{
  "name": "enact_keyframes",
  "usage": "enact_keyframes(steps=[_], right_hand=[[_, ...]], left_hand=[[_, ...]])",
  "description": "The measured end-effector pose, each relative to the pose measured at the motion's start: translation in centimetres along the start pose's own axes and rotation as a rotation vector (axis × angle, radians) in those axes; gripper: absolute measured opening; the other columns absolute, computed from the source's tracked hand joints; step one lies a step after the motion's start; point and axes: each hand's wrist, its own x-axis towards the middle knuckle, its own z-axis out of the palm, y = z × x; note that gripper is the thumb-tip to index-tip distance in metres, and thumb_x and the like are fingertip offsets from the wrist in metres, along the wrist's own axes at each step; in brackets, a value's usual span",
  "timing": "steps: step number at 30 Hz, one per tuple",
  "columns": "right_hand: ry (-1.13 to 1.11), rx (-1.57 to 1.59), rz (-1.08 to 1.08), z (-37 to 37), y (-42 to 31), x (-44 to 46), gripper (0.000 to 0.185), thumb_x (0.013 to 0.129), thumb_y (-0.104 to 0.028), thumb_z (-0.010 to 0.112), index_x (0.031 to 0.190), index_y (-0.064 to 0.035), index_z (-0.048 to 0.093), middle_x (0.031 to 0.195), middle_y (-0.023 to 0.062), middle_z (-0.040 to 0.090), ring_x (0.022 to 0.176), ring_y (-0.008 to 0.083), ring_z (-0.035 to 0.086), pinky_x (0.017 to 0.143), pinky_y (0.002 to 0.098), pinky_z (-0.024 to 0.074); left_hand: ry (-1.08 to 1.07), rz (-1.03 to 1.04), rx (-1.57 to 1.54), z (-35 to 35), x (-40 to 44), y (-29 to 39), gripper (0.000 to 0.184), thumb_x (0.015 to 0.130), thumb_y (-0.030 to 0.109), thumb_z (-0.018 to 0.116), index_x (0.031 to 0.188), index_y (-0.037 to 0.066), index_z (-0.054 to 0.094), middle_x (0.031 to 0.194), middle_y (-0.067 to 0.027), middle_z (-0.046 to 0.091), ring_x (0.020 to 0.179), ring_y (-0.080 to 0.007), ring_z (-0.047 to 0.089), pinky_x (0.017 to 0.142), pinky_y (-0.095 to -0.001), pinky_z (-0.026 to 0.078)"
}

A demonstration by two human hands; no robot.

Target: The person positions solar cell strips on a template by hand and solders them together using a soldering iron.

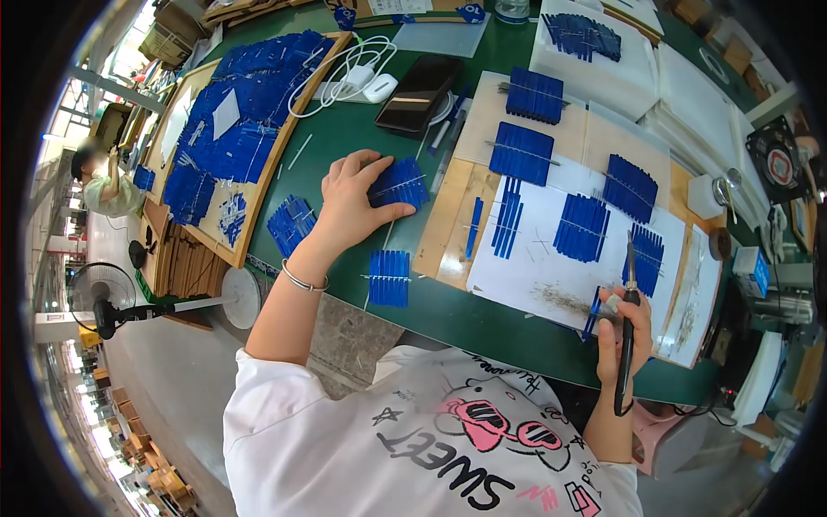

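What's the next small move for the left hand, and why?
I'd probably clear the left hand from the blue bundle and move toward the white sheet: the bundle is on the green table, two similar bundles lie nearby, and the right hand holds the iron over the sheet.

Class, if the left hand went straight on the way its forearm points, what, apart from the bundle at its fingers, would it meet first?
Probably the phone, though the left hand's height is hard to judge.

A blue bundle (ridged, slightly askew) lies upper centre; a black-handled iron points frame-up, right of centre.
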Motion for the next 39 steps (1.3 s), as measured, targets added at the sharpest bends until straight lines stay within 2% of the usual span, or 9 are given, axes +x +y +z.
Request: enact_keyframes(steps=[10,22,29,31,34,36,37,38,39], right_hand=[[0.008,-0.033,-0.003,0.0,-0.2,0.2,0.031,0.091,-0.009,0.063,0.12,-0.0042,0.055,0.125,0.0186,0.055,0.112,0.0298,0.063,0.1,0.0402,0.045],[0.006,-0.059,-0.01,0.0,0.0,0.1,0.031,0.091,-0.012,0.064,0.12,-0.0045,0.056,0.124,0.0191,0.058,0.111,0.0285,0.063,0.098,0.0379,0.0445],[0.015,-0.031,-0.012,0.0,0.0,0.1,0.033,0.09,-0.012,0.066,0.12,-0.0028,0.056,0.124,0.0197,0.057,0.11,0.0294,0.064,0.098,0.0387,0.0451],[0.028,-0.048,-0.004,0.2,-0.4,0.3,0.033,0.09,-0.011,0.066,0.12,-0.0022,0.056,0.124,0.0197,0.057,0.109,0.0296,0.064,0.099,0.0393,0.0451],[0.084,0.141,0.045,0.6,-1.3,0.9,0.037,0.087,-0.004,0.068,0.121,-0.002,0.054,0.124,0.0212,0.058,0.114,0.03,0.061,0.099,0.0398,0.0457],[-0.034,-0.04,0.035,-0.3,-1.9,1.6,0.041,0.085,-0.002,0.071,0.122,-0.0034,0.053,0.121,0.021,0.062,0.119,0.0291,0.058,0.1,0.0388,0.0447],[-0.028,0.001,0.035,-0.4,-1.3,1.6,0.045,0.082,-0.008,0.077,0.12,-0.0069,0.053,0.119,0.018,0.067,0.12,0.0287,0.057,0.104,0.0421,0.0406],[-0.02,-0.018,0.047,-1.1,-1.5,2.0,0.045,0.082,-0.008,0.077,0.12,-0.0069,0.053,0.119,0.018,0.067,0.12,0.0287,0.057,0.104,0.0421,0.0406],[-0.065,-0.112,-0.044,-1.8,-2.3,2.9,0.047,0.079,-0.011,0.08,0.118,-0.0086,0.053,0.12,0.0157,0.068,0.12,0.0292,0.057,0.107,0.0444,0.0376]], left_hand=[[0.105,0.103,0.098,-0.9,-0.2,1.0,0.073,0.066,0.041,0.085,0.128,0.011,0.06,0.133,-0.0103,0.052,0.128,-0.031,0.043,0.111,-0.0465,0.027],[-0.028,0.068,0.052,0.0,0.1,1.0,0.08,0.067,0.049,0.086,0.13,0.007,0.061,0.139,-0.0124,0.05,0.133,-0.0334,0.041,0.114,-0.0473,0.028],[0.114,0.125,0.025,-1.3,-0.6,1.9,0.074,0.066,0.039,0.085,0.128,0.008,0.059,0.134,-0.0111,0.053,0.129,-0.0328,0.044,0.11,-0.046,0.027],[0.204,0.144,0.004,-2.0,-1.1,3.3,0.073,0.064,0.034,0.086,0.126,0.009,0.058,0.132,-0.0101,0.055,0.125,-0.0331,0.047,0.108,-0.0455,0.029],[0.159,0.258,-0.101,-2.2,-2.4,7.7,0.074,0.063,0.033,0.086,0.127,0.008,0.058,0.131,-0.0106,0.055,0.124,-0.0336,0.046,0.107,-0.0462,0.03],[0.044,0.381,-0.123,-1.5,-3.3,11.2,0.075,0.061,0.034,0.086,0.126,0.009,0.058,0.131,-0.0109,0.055,0.123,-0.034,0.047,0.104,-0.0468,0.032],[-0.023,0.411,-0.144,-0.8,-3.7,12.7,0.078,0.058,0.035,0.089,0.125,0.008,0.059,0.131,-0.0125,0.055,0.122,-0.0356,0.048,0.104,-0.0465,0.034],[-0.033,0.462,-0.185,0.1,-3.9,14.0,0.078,0.057,0.034,0.089,0.125,0.008,0.059,0.131,-0.0119,0.055,0.121,-0.0354,0.048,0.104,-0.0465,0.034],[-0.055,0.489,-0.239,1.2,-4.0,15.0,0.078,0.057,0.034,0.088,0.125,0.009,0.059,0.131,-0.0112,0.055,0.12,-0.0348,0.048,0.103,-0.0463,0.034]])
